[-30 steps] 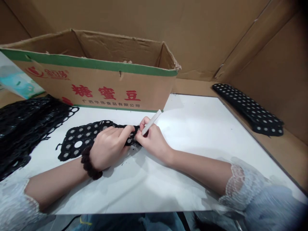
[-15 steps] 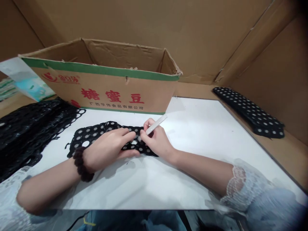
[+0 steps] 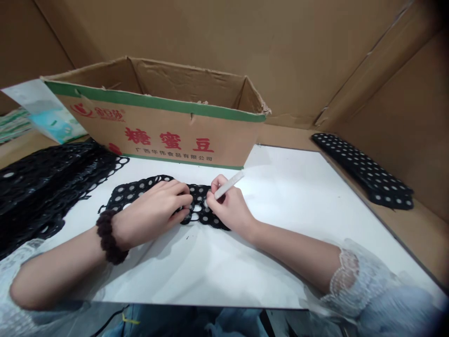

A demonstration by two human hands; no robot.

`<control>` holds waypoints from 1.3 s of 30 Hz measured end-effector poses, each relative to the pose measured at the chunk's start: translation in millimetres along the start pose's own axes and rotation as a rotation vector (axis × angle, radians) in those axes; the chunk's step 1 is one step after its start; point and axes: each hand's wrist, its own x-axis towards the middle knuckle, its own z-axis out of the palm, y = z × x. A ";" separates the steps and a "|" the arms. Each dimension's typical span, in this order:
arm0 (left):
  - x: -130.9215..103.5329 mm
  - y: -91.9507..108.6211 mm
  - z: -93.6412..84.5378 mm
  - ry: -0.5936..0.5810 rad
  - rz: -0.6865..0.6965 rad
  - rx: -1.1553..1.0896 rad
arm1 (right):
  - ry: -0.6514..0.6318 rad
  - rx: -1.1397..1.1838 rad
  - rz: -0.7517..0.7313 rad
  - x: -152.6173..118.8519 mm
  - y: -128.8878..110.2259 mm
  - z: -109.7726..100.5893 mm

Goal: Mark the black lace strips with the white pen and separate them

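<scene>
A black sheet with rows of round holes (image 3: 200,194) lies on the white board (image 3: 280,187), under both hands. My left hand (image 3: 156,210) rests over its middle-left part, fingers curled inward near a larger white gap; whether the fingertips pinch the sheet is hard to make out. In my right hand (image 3: 229,206) is a thin white pen-like tool (image 3: 229,184), gripped between thumb and fingers, its rear end pointing up and right. The tool's tip is hidden by the fingers, close to the sheet's surface.
Behind the hands stands an open cardboard box (image 3: 168,135) with red print. Black perforated material (image 3: 45,187) is heaped at left. Another black dotted piece (image 3: 365,171) lies at right by the cardboard wall. A white and turquoise packet (image 3: 56,119) leans beside the box.
My left hand has drawn back slightly left and its fingers have curled in, baring more of the sheet's middle. My right hand keeps the tool in nearly the same place. The view has shifted slightly.
</scene>
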 end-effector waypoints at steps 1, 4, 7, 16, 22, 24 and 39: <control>-0.4 -2.3 -0.4 0.001 0.009 -0.007 | -0.005 0.006 -0.005 -0.5 0.0 -0.1; -0.1 -11.2 -4.2 -0.020 -0.005 -0.101 | -0.023 0.048 -0.012 -1.8 0.0 -0.7; 1.0 -24.8 -13.8 -0.063 -0.016 -0.286 | -0.014 0.071 -0.026 -2.0 -0.3 -1.2; 0.7 -66.1 -25.1 -0.092 -0.260 -0.135 | -0.014 0.157 0.090 0.8 6.2 0.6; -1.7 -71.8 -26.4 -0.045 -0.379 0.113 | -0.013 0.264 0.156 3.6 7.5 -0.4; -3.1 -76.5 -21.7 -0.021 -0.404 0.270 | -0.024 0.250 0.135 3.2 7.0 -1.0; 31.0 0.7 11.8 0.066 -0.176 0.323 | -0.099 0.108 -0.026 3.9 2.2 -7.5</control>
